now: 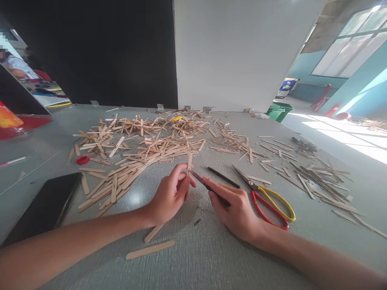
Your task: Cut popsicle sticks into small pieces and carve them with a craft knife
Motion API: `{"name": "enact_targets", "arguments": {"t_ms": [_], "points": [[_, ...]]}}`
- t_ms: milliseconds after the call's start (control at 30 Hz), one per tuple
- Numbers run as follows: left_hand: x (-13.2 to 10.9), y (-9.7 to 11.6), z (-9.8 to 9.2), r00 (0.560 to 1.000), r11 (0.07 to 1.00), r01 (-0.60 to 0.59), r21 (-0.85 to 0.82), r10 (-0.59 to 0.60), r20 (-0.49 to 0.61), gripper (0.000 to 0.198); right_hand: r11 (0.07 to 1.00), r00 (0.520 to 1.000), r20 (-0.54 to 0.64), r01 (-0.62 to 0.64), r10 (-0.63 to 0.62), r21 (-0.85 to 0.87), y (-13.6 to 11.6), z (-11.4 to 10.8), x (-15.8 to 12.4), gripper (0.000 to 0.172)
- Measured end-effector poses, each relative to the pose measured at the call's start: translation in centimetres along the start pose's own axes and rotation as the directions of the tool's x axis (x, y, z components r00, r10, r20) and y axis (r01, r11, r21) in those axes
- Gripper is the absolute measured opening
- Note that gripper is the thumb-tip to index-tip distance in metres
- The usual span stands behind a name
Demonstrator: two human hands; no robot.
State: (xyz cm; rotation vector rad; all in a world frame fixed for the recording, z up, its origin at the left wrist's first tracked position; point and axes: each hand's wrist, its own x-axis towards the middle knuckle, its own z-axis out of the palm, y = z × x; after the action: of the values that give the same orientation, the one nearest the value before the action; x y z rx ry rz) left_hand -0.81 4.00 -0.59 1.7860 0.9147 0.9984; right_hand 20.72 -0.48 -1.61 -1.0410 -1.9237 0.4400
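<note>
Left of the scissors [251, 184], my left hand [172, 195] is pinching a stick [190, 162] while my right hand [234, 205] is gripping a knife [202, 181] at it; this cut is seemingly remaining unfinished; slivers [306, 186] are lying right of the scissors, a heap of sticks [157, 155] left.

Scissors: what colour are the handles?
Red handle and yellow handle; best seen in the head view.
</note>
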Motion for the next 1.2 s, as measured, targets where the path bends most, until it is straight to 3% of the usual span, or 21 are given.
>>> {"name": "enact_targets", "arguments": {"t_ms": [267,500,700,833,933,1067,1200], "points": [[0.5,0.8,-0.3,0.999,0.978,0.032,-0.207,-0.027,0.027,0.033,0.994,0.997,0.06,-0.06,0.054,0.095,-0.2,-0.2,0.5,0.044],[0.6,0.9,-0.4,0.998,0.969,0.054,-0.241,-0.047,0.033,0.036,0.979,0.985,0.112,-0.148,0.132,0.142,0.4,-0.3,0.9,0.044],[0.5,0.9,-0.3,0.998,0.983,0.057,-0.174,-0.053,0.025,0.041,0.977,0.986,0.096,-0.149,0.136,0.152,0.1,-0.5,1.0,0.043],[0.6,0.5,-0.3,0.999,0.998,0.026,-0.057,-0.024,0.03,0.036,0.949,0.967,0.015,-0.252,0.254,0.19,-0.6,-0.9,1.2,0.035],[0.5,0.3,-0.4,0.993,0.997,-0.05,0.056,0.044,0.112,0.027,0.901,0.94,0.037,-0.337,0.34,0.274,-0.5,-1.0,1.3,0.031],[0.2,0.0,-0.4,0.96,0.97,-0.186,0.156,0.145,0.24,0.025,0.9,0.94,0.064,-0.341,0.336,0.272,0.0,-0.9,1.4,0.026],[0.0,-0.3,-0.3,0.939,0.933,-0.286,0.221,0.226,0.259,0.027,0.901,0.929,0.101,-0.369,0.355,0.228,0.3,-0.8,1.3,0.031]]}}
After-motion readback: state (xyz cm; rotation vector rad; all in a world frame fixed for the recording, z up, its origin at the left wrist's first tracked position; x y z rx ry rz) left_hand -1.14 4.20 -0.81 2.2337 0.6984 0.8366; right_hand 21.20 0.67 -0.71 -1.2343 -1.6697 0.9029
